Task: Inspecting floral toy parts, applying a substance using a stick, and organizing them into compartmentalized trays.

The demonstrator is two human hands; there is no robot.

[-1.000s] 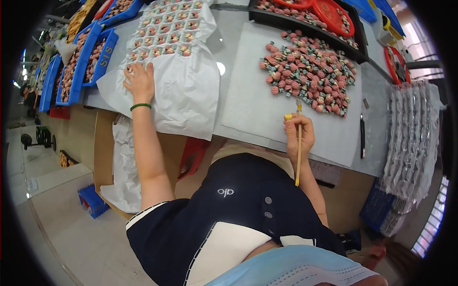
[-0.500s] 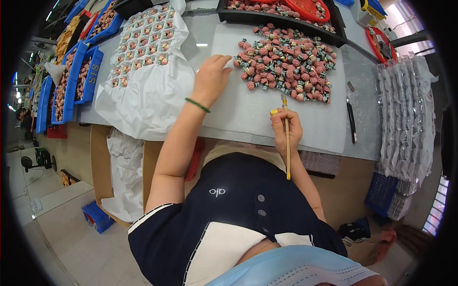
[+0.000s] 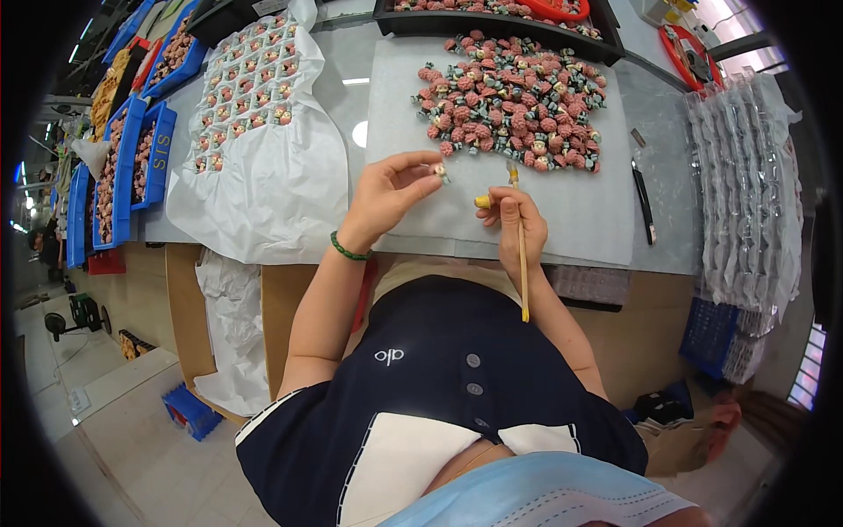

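Observation:
Between the thumb and fingertips of my left hand [image 3: 391, 198] is a small figurine [image 3: 441, 171] with a pale face and a grey-green lower part. My right hand [image 3: 520, 230] is closed around a thin wooden paintbrush [image 3: 522, 263], bristles pointing away from me. A yellow cover [image 3: 482, 202] sits on a finger of that hand. Just beyond both hands, a heap of pink-haired figurines [image 3: 514, 101] lies on a white foam sheet [image 3: 580, 211]. To the left, a white compartment tray [image 3: 250, 75] holds similar figurines in rows, its near part covered by white paper [image 3: 263, 193].
A black tray [image 3: 492, 26] of figurines stands behind the heap. On the right lie a black-handled knife or tool [image 3: 644, 202] and stacked clear plastic trays [image 3: 742, 193]. Blue bins [image 3: 158, 158] of parts line the left side. A red round dish [image 3: 689, 57] sits at far right.
My left hand has drawn back from the heap's edge toward me, and a figurine now shows between its fingers. The right hand with the paintbrush has shifted slightly left in the picture.

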